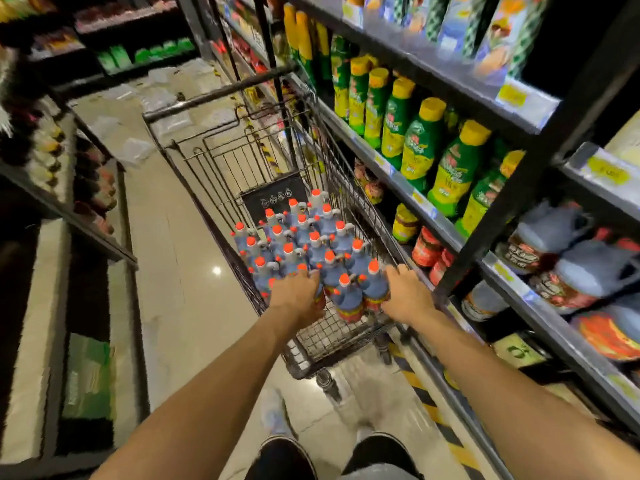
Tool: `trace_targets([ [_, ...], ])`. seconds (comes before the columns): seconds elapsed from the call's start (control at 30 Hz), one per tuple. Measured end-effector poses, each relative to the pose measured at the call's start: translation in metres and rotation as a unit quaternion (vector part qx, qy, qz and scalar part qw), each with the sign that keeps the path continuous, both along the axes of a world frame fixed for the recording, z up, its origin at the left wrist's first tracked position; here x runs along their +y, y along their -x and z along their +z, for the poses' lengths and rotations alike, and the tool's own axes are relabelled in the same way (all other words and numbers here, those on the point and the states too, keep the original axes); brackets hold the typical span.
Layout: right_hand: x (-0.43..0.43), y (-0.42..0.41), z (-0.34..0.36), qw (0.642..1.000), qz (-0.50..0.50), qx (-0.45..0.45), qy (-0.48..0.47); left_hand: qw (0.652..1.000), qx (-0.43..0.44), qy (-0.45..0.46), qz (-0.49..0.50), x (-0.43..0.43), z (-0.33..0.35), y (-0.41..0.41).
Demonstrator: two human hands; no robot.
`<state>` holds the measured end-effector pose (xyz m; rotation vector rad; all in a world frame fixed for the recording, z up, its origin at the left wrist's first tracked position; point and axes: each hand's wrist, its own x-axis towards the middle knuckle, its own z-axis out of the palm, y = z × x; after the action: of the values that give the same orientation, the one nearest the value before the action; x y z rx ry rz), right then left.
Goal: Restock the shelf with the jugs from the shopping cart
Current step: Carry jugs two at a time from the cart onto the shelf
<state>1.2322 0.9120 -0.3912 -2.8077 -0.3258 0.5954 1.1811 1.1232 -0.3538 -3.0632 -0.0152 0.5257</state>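
A wire shopping cart [332, 336] stands in the aisle, holding several grey-blue jugs [313, 239] with orange caps and red labels. My left hand [297, 296] reaches into the cart and curls round a jug at the near left of the group. My right hand [406, 295] wraps round the jug [375, 289] at the near right corner. One more jug [347, 299] stands between my hands. On the right, the shelf [540, 308] at hand level carries the same kind of jugs [588, 268].
Green bottles with yellow caps [422, 147] fill the shelf above. A black upright post [512, 192] stands close to my right hand. Another shelf unit [69, 216] lines the left side. Packages lie on the floor [162, 95] beyond the cart. My feet are at the bottom.
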Motion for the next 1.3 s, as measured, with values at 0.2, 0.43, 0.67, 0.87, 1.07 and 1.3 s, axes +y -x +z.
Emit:
trace_targets([
  [0.2,0.030,-0.032,-0.031,0.996,-0.084,0.012,0.007,0.991,0.045,0.020,-0.128,0.026,-0.040,-0.070],
  [0.43,0.074,-0.041,-0.056,0.983,-0.164,0.046,0.072,0.959,0.063,0.051,-0.273,0.063,-0.096,-0.106],
  [0.67,0.078,-0.053,-0.090,0.978,-0.187,0.048,0.079,0.939,0.096,0.089,-0.319,0.051,-0.144,-0.139],
  [0.87,0.065,-0.057,-0.124,0.978,-0.170,0.003,0.117,0.941,0.100,0.137,-0.291,0.002,-0.191,-0.137],
  [1.07,0.056,-0.062,-0.159,0.981,-0.171,-0.057,0.063,0.922,0.104,0.167,-0.333,0.016,-0.209,-0.144],
  [1.3,0.051,-0.082,-0.184,0.981,-0.172,-0.075,0.040,0.865,0.144,0.244,-0.414,0.074,-0.215,-0.145],
])
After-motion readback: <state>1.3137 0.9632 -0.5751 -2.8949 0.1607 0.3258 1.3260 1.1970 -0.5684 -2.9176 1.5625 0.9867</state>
